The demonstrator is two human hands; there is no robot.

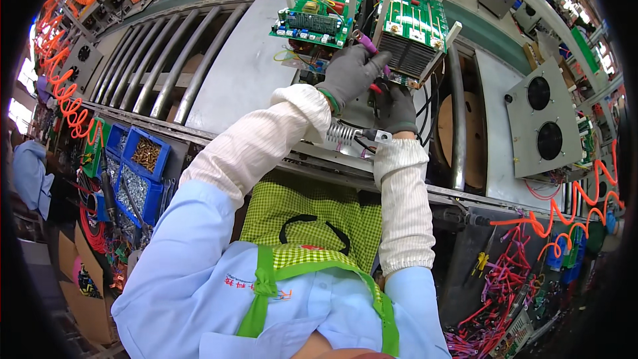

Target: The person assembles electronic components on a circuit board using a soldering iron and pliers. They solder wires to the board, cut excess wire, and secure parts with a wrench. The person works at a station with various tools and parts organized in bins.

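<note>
Both my hands wear dark grey gloves and work close together between two green circuit boards. My left hand (352, 74) has its fingers closed around a cable end with a purple sleeve (365, 42), in the gap between the boards. Just below and to its right, my right hand (398, 110) is closed; a small red piece (377, 86) shows at its fingers, mostly hidden. The left circuit board (319, 10) carries many components. Beside it, the right circuit board (415, 16) sits over a black finned heat sink (409, 58). A coiled metal resistor (342, 133) lies under my wrists.
Metal rollers (174, 66) run along the bench on the left. At the right stands a grey panel with two fans (543, 116). Blue bins (145, 153) of screws hang at the left; orange coiled hoses (558, 216) and red-purple cables (498, 286) hang on the right.
</note>
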